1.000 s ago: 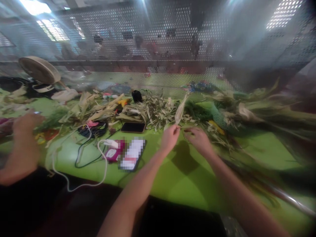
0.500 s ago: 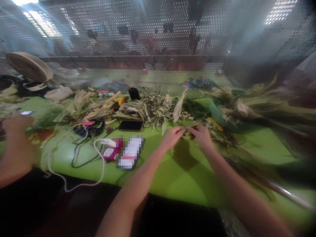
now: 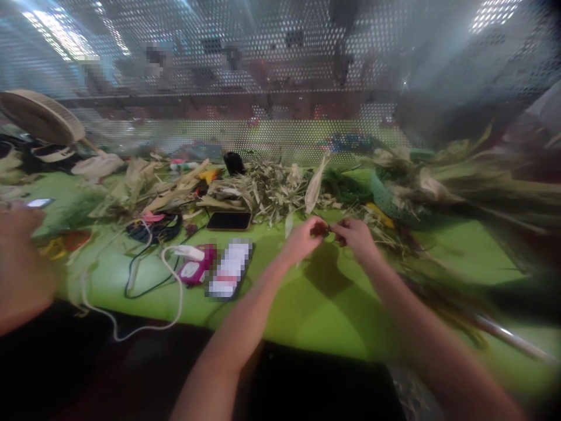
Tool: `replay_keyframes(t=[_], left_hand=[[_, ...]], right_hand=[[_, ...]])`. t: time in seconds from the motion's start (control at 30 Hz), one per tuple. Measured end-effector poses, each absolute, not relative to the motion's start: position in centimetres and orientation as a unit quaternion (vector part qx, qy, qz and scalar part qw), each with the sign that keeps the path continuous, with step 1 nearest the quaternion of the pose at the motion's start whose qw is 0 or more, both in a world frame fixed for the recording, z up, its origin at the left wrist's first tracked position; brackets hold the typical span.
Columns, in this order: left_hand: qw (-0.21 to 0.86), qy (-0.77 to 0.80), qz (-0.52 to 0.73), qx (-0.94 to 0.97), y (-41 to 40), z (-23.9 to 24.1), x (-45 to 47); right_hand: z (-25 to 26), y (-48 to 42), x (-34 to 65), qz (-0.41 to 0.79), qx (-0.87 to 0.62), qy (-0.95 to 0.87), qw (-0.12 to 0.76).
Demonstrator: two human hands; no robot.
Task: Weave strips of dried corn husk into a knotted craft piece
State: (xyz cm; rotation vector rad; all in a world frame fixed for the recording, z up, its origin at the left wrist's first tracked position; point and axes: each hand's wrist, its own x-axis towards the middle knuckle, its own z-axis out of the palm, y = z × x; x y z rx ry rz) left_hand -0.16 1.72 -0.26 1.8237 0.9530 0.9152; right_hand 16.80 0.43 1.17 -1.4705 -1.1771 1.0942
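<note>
My left hand [image 3: 305,238] and my right hand [image 3: 354,234] meet at the fingertips above the green tabletop [image 3: 319,321]. Both are closed in a pinch, on something small that I cannot make out between the fingers. Just behind my left hand a pale dry husk [image 3: 316,186] leans upright on a heap of dry plant scraps [image 3: 267,190]. A dark phone [image 3: 228,221] and a second phone with a lit, blurred-out screen [image 3: 231,269] lie to the left of my left hand.
A magenta power bank [image 3: 197,266] with a white cable [image 3: 182,298] lies left of the phones. Further left is another person's arm [image 3: 21,263]. A teal basket [image 3: 381,196] and long dry stalks [image 3: 473,175] are on the right. A fan [image 3: 41,117] and a perforated metal screen [image 3: 272,76] stand behind.
The view has shifted slightly. The fingers of my left hand have curled and its wrist has turned a little; my two hands stay together at the fingertips.
</note>
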Motion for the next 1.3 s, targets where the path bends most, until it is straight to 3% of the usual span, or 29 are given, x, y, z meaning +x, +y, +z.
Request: replay_keyframes(t=[0.23,0.7,0.8,1.1,1.3], left_hand=[[0.484,0.343,0.359,0.72,1.8,0.3,-0.4],[0.263,0.409,0.317,0.814,1.2,0.7,0.1],[0.309,0.416,0.375,0.769,1.4,0.1,0.6],[0.583,0.379,0.451,0.56,1.9,-1.7,0.9],[0.608,0.36,0.445,0.549,2.0,-1.8,0.5]], right_hand=[[0.7,0.6,17.1,0.469,-0.585,-0.474,0.462],[1.1,0.6,17.1,0.49,-0.577,-0.489,0.433],[0.7,0.8,17.2,0.499,-0.572,-0.482,0.437],[-0.3,1.0,17.0,0.56,-0.543,-0.426,0.459],[-0.5,1.2,17.2,0.597,-0.52,-0.395,0.466]])
